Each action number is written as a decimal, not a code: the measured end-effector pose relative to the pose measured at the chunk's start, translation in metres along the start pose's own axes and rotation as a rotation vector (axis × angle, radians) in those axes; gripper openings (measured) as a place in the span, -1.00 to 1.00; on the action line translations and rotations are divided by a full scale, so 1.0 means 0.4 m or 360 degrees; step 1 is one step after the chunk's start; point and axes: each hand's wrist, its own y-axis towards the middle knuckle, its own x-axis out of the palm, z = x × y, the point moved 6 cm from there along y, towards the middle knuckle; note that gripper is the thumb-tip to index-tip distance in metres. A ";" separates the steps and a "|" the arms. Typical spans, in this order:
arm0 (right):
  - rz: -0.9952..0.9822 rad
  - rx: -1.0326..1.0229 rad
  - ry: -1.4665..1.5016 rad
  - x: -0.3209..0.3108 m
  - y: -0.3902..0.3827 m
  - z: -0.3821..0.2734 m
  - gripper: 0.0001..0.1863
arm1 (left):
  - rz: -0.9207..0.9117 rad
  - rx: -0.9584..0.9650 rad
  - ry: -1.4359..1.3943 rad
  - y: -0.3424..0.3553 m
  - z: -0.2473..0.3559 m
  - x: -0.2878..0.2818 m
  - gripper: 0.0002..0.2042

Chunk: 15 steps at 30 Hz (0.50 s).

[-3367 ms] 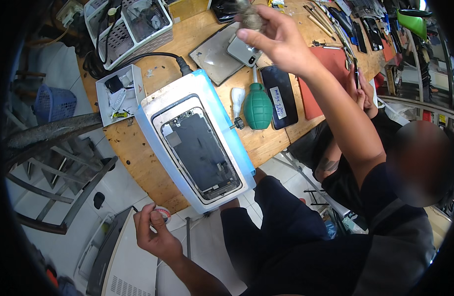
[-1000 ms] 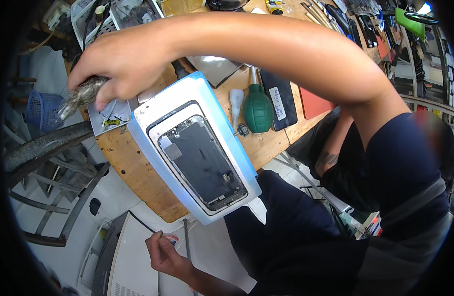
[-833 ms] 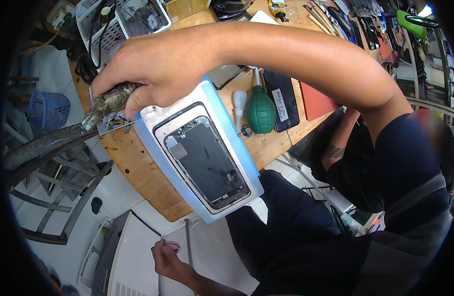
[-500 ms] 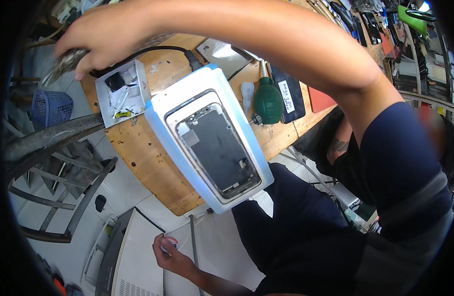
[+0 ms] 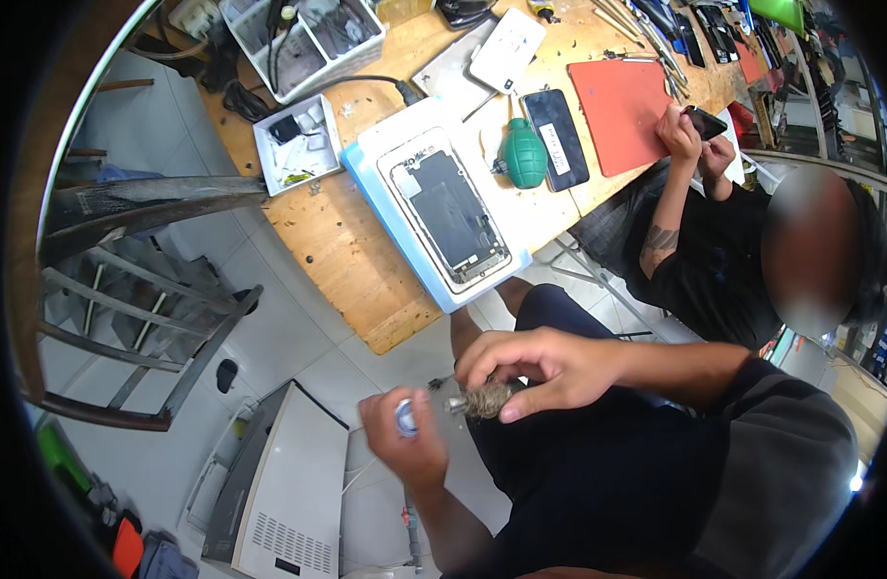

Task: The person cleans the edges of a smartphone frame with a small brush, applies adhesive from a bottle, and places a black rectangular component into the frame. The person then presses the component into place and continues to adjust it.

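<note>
My left hand (image 5: 405, 444) is closed around a small round tin (image 5: 405, 418) with a blue-and-white end, partly hidden by the fingers. Just right of it, my right hand (image 5: 554, 372) pinches a grey-brown, fibrous clump (image 5: 489, 399), whose metallic-looking end points toward the tin. Its exact kind is unclear, and a small gap separates the two hands. Both are in front of my body, nearer than the table. Beyond them, a phone part with a black inner face (image 5: 455, 214) lies on a white, blue-sided block (image 5: 366, 145) at the table edge.
On the wooden table (image 5: 313, 246) are a white box of small parts (image 5: 332, 166), a green air blower (image 5: 526, 159), a dark phone (image 5: 561, 121) and a red mat (image 5: 607, 87). At right a co-worker (image 5: 709, 261) holds a phone. A white cabinet (image 5: 294, 482) stands low left.
My right hand has come back from the far left of the table with the clump, down beside my left hand. The left hand has risen with the tin. The view has shifted.
</note>
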 end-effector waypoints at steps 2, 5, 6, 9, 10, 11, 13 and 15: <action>0.0036 -0.0091 -0.0102 0.028 -0.009 0.042 -0.56 | -0.0167 0.0187 -0.0040 -0.011 0.058 0.031 -0.92; 0.0114 -0.0246 -0.0349 0.056 -0.023 0.041 -0.59 | -0.0260 0.0283 0.0142 -0.045 0.118 0.030 -0.90; 0.0240 -0.0117 -0.0445 0.052 -0.043 0.040 -0.60 | -0.0255 0.0263 0.0175 -0.056 0.131 0.009 -0.90; 0.0480 -0.0059 -0.0373 0.061 -0.082 0.002 -0.67 | -0.0401 -0.0148 -0.0148 -0.085 0.147 -0.041 -0.90; 0.0606 -0.0073 -0.0610 0.065 -0.102 -0.023 -0.70 | -0.0448 -0.0063 -0.0186 -0.087 0.173 -0.062 -0.89; 0.0731 -0.0075 -0.0845 0.068 -0.121 -0.048 -0.72 | -0.0457 0.0192 -0.0111 -0.087 0.215 -0.086 -0.90; 0.0449 -0.0018 -0.1021 0.121 -0.153 -0.076 -0.66 | -0.0508 0.0628 0.0080 -0.078 0.287 -0.133 -0.92; 0.0043 0.0006 -0.1001 0.192 -0.185 -0.094 -0.64 | -0.0588 0.0584 -0.0124 -0.053 0.319 -0.156 -0.92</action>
